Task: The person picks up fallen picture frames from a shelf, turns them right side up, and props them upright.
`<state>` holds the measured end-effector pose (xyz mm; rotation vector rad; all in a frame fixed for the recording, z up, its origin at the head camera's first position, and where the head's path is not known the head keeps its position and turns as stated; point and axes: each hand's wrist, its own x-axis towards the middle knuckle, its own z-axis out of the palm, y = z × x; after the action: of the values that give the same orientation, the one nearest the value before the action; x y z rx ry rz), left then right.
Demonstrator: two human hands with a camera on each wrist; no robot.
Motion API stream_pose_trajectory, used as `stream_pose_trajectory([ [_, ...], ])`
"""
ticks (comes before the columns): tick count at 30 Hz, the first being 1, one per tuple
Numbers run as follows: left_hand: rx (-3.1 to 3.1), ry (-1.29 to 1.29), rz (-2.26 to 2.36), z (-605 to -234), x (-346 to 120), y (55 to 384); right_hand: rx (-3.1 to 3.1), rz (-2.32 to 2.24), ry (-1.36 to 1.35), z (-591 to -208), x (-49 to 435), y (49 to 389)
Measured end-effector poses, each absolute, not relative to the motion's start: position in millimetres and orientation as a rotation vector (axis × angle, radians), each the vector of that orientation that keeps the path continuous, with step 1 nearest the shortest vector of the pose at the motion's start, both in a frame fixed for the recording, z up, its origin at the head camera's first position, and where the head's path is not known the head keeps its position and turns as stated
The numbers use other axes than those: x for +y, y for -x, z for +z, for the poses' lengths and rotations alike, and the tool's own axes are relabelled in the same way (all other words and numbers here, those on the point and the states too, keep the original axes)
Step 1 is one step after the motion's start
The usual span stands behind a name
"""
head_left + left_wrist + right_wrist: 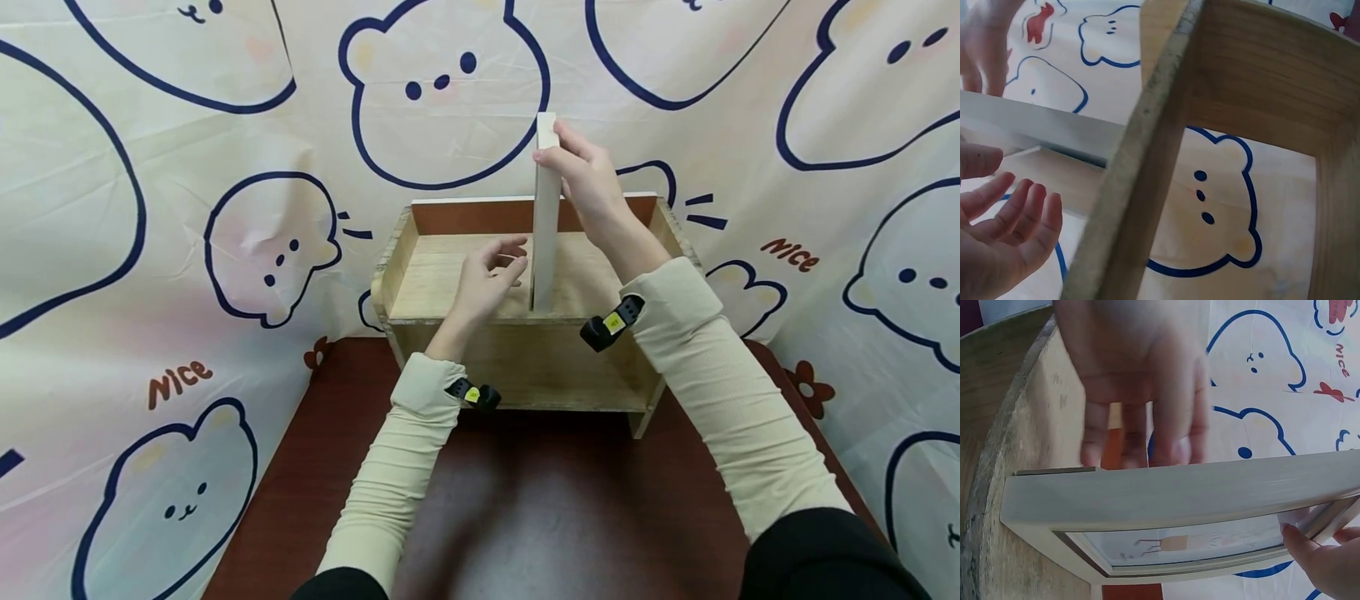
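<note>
A white picture frame [546,225] stands upright, edge-on to the head view, over the top level of a small wooden shelf unit [431,279]. My right hand [592,179] grips it near its upper end. In the right wrist view, the right thumb [1300,547] lies on the front of the picture frame [1179,494], where a pale drawing shows behind the pane. Left of the frame, my left hand [487,279] has loosely bent fingers and holds nothing. From the left wrist view, its fingertips [1050,206] appear apart from the frame [1054,128].
Raised side panels [393,258] flank the shelf's top level, and a lower compartment [517,362] opens below. The unit stands toward the back of a dark red-brown table [525,517]. Behind and beside it hangs a pale cloth [300,250] printed with cartoon animals.
</note>
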<state>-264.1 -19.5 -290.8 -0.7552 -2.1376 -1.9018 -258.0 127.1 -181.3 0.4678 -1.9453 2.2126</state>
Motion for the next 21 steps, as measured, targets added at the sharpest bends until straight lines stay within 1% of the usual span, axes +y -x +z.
stream_pose_trajectory([
  [5,-2.258,0.693,-1.823,-298,-19,268,-1.954,2.21,-0.476,-182,127,259],
  [13,-2.254,0.693,-1.734,-304,-15,271,-1.921,2.21,-0.478,-186,126,260],
  [21,-2.234,0.707,-1.465,-302,-19,269,-1.934,2.189,-0.478,-187,126,260],
])
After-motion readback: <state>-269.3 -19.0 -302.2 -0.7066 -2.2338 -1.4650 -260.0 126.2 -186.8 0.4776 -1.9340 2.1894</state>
